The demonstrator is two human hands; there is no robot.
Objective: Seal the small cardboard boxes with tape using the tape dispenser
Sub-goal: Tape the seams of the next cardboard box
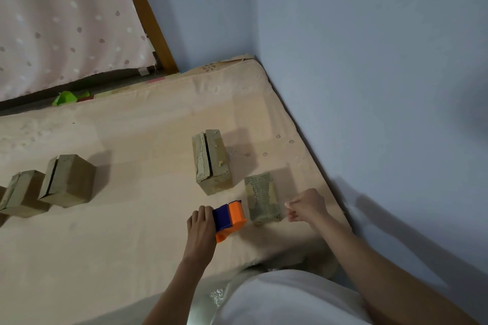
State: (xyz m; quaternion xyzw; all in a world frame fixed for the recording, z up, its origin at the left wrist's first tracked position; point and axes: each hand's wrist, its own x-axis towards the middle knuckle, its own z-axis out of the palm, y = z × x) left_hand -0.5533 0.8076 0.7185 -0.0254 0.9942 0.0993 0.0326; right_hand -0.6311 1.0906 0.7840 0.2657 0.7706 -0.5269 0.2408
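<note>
My left hand grips an orange and blue tape dispenser resting on the mattress. Just right of it lies a small cardboard box with rough tape strips across its top. My right hand is beside that box's right edge, fingers pinched together; I cannot tell if tape is between them. A taller box with a slit along its top stands behind the dispenser. Two more boxes stand at the left.
The beige mattress fills the corner of blue walls. A pink dotted curtain and wooden frame are at the back left. Green scraps lie past the mattress's far edge. My white-clothed lap is below.
</note>
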